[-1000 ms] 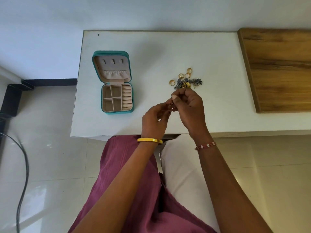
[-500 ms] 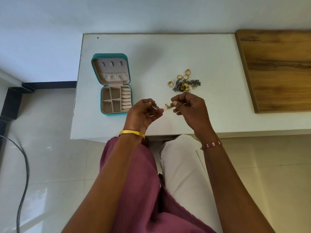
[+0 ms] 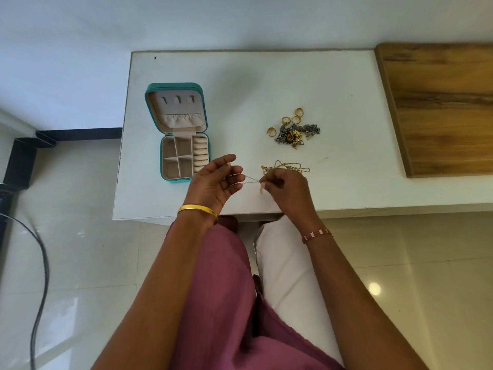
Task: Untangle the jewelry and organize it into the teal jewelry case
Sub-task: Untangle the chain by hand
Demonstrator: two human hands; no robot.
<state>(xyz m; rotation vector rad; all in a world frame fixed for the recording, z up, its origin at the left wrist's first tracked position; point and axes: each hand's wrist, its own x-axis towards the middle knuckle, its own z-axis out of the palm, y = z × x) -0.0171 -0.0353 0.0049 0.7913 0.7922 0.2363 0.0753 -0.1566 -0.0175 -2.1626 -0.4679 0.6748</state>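
Observation:
The teal jewelry case (image 3: 210, 153) lies open on the white table (image 3: 266, 84), its beige compartments bare. To its right sits a tangled pile of jewelry (image 3: 296, 133) with several gold rings (image 3: 286, 120) around it. A thin gold chain (image 3: 286, 166) lies bunched just beyond my right hand (image 3: 286, 190), which pinches one end of it. My left hand (image 3: 216, 182) pinches the other end, near the case's front right corner. A taut stretch of chain (image 3: 252, 180) runs between the two hands.
A wooden board (image 3: 440, 108) covers the table's right side. The table's front edge runs just behind my wrists. A dark cable (image 3: 40, 276) curves over the tiled floor at the left, near a black frame (image 3: 21, 161).
My hands have drawn apart, the left moving left toward the case, pulling the chain taut between them. The bunched gold chain now lies on the table beyond my right hand.

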